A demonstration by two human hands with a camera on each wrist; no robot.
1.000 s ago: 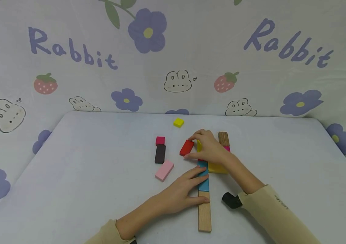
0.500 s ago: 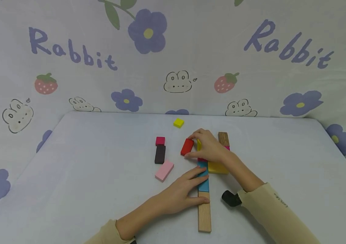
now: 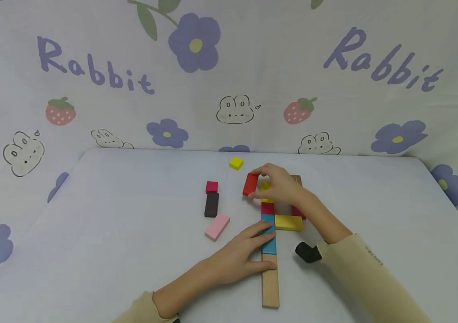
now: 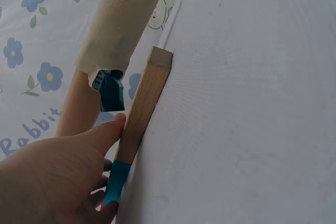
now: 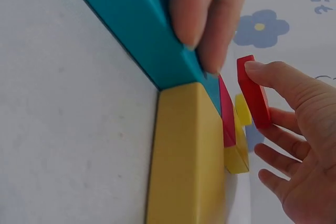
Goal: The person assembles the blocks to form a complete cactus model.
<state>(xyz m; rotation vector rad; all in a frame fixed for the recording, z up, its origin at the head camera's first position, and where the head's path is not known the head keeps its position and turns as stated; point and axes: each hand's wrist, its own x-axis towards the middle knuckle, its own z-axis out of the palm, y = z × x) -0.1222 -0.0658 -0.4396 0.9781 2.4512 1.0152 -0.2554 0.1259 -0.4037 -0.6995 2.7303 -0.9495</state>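
Note:
My right hand (image 3: 280,185) pinches a red rectangular block (image 3: 250,184) between thumb and fingertips, lifted off the table as the right wrist view shows. My left hand (image 3: 237,259) rests on a row of blocks, its fingers on the blue block (image 3: 269,246) and its thumb on the pale wooden block (image 3: 270,290). Beyond the blue block, a crimson block (image 3: 268,208) and a yellow block (image 3: 267,198) continue the row. A long yellow block (image 3: 289,223) sticks out to the right. Partly behind my right hand are another crimson block (image 3: 299,213) and a brown wooden block (image 3: 298,179).
To the left lie a small crimson block (image 3: 211,187), a dark block (image 3: 211,205) touching it, and a pink block (image 3: 217,226). A small yellow block (image 3: 236,163) lies near the back edge of the white table (image 3: 111,224). A patterned cloth hangs behind.
My right hand has moved away from me, carrying the red block farther back and slightly right. More of the crimson and yellow blocks beneath it now shows. My left hand has stayed put.

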